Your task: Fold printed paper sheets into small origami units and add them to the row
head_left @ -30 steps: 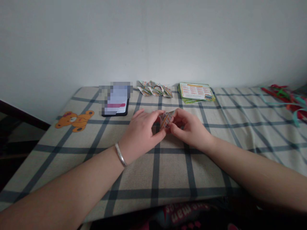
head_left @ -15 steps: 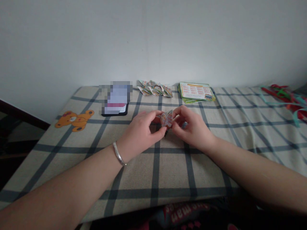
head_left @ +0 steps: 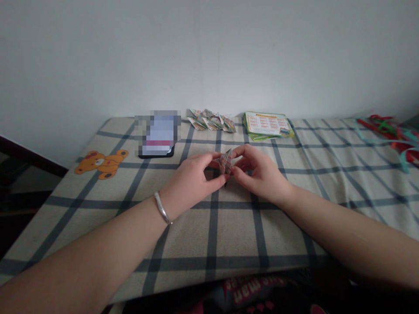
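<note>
Checked cloth (head_left: pixel 229 231) in beige with dark grid lines covers the tabletop, which is set against a plain pale wall (head_left: pixel 209 52).

Near the middle of the cloth, a small folded paper (head_left: pixel 225 162) with a colourful print is held just above the surface, standing roughly upright on a point. It is pinched from both sides: the left hand (head_left: pixel 193 181) grips its left edge between thumb and forefinger, and the right hand (head_left: pixel 262 174) grips its right edge the same way. The fingers (head_left: pixel 214 156) of both hands are closed on the paper, with the remaining ones curled loosely behind it. A silver bangle (head_left: pixel 163 208) is worn on the left wrist.

Behind the hands, by the wall, a small heap of folded pieces (head_left: pixel 211 121) of the same printed paper is seen. Just to its right lies a stack of flat printed sheets (head_left: pixel 266 125) with green edges. To the left of the heap a phone (head_left: pixel 157 136) lies flat, its screen blurred. A bear motif (head_left: pixel 101 164) is printed on the cloth at the far left. Red and green ribbons (head_left: pixel 389 131) lie at the far right edge.
</note>
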A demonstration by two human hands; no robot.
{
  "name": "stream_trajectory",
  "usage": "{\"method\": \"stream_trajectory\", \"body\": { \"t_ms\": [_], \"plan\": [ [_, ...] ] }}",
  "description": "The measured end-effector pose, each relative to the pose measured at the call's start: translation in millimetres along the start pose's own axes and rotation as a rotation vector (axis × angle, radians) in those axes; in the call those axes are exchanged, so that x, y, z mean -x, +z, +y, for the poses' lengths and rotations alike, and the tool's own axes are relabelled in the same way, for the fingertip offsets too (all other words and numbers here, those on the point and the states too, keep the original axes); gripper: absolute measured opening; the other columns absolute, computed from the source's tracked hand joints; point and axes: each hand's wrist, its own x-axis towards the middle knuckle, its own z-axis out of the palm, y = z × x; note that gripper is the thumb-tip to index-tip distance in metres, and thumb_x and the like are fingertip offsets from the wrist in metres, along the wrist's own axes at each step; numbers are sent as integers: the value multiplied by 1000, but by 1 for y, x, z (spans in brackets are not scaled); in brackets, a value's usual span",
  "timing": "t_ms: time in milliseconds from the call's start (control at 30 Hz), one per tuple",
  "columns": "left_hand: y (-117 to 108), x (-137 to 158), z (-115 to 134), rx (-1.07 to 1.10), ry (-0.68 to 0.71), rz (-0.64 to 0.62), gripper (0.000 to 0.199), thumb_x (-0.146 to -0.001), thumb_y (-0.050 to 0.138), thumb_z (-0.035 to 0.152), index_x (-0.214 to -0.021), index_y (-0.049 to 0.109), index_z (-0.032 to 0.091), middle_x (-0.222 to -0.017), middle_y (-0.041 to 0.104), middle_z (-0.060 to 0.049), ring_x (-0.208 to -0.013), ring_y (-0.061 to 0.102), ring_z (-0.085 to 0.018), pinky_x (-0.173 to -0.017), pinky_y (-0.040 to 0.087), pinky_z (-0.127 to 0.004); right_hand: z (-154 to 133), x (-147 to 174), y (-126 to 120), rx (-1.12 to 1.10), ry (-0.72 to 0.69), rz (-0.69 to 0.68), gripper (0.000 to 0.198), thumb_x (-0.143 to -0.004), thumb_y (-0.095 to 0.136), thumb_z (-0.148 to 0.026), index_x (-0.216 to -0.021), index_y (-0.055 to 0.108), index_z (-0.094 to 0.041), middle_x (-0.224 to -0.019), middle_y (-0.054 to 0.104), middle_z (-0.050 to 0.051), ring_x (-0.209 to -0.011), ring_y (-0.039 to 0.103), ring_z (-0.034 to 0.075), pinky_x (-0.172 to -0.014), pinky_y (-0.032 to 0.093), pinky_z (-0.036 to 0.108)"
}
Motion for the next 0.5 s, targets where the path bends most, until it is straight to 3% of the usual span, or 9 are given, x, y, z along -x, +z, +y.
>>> {"method": "stream_trajectory", "body": {
  "t_ms": [233, 500],
  "plan": [
    [-2, -1, 2, 56, 42, 8, 42, -83, 65, 32, -122, 56, 18, -112, 70, -7, -103, 66, -20, -96, 53, -40, 4, -1, 0, -11, 9, 46, 12, -84, 61, -24, -92, 52, -21, -85, 66, 1, -74, 64, 14, -64, 53, 28],
    [-4, -2, 3, 46, 71, 20, 37, -86, 59, 28, -120, 57, 16, -118, 66, -9, -112, 62, -21, -100, 50, -40, 3, -2, -2, 74, 4, 100, 11, -83, 63, -27, -89, 56, -20, -82, 66, 1, -71, 64, 13, -63, 54, 27]
  ]
}}
